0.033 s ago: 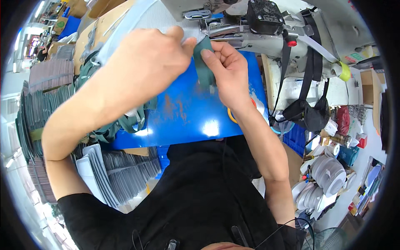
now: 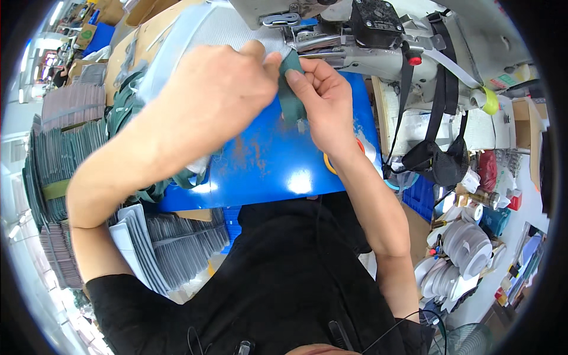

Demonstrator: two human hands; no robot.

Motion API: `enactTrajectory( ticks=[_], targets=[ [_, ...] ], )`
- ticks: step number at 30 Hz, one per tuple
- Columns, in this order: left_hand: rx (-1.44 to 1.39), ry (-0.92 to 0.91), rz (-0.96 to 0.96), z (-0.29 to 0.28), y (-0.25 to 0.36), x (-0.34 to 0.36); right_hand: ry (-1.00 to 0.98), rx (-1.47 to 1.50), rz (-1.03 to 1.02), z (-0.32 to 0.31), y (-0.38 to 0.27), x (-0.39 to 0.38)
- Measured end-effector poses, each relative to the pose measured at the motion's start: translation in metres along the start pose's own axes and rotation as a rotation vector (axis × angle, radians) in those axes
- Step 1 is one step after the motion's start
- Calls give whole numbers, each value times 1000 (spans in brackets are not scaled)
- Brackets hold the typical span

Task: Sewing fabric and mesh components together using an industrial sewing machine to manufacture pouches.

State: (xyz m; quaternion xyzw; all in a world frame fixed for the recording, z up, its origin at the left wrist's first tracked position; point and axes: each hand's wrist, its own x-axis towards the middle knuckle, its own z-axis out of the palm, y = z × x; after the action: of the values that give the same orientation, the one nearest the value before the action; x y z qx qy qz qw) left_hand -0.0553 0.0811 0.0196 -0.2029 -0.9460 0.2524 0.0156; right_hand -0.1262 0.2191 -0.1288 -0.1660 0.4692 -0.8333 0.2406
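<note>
A: Where does the green strip [image 2: 291,97] lie?

B: At the far middle, over the blue tabletop [image 2: 269,168]. Its far end is just beside the metal parts of the sewing machine [image 2: 370,56], and its near end points back toward the body.

A: And the 2 hands?

B: The right hand [image 2: 325,100] is on the strip's right side. Its thumb lies along the strip and its other fingers curl in, so it seems to pinch the strip between them. The left hand [image 2: 231,89] is to the left, fingers bent into a loose fist, with the thumb side by the strip's far end. It's blurred, so I can't tell whether those fingertips grip anything.

A: What else is close?

B: Pale ribbed fabric [image 2: 236,28] spreads beyond the left hand, up to the machine.

A: How would you handle the strip well here?

B: I'd keep the right pinch light but steady, hold the strip flat with no twist, and line up its edge before letting go. I'd work with small finger movements, and keep all 10 fingertips clear of the machine's metal parts.
</note>
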Motion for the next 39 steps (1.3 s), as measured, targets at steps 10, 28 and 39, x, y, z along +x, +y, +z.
enactTrajectory(
  ticks=[10,28,39],
  targets=[
    [-441,166,-454,24,53,37,48,-57,-59,-7,13,-4],
    [-230,109,-26,10,37,-70,-108,-118,98,-20,-23,-65],
    [-25,18,183,-5,-36,-29,-92,13,17,-13,0,-7]
  ],
)
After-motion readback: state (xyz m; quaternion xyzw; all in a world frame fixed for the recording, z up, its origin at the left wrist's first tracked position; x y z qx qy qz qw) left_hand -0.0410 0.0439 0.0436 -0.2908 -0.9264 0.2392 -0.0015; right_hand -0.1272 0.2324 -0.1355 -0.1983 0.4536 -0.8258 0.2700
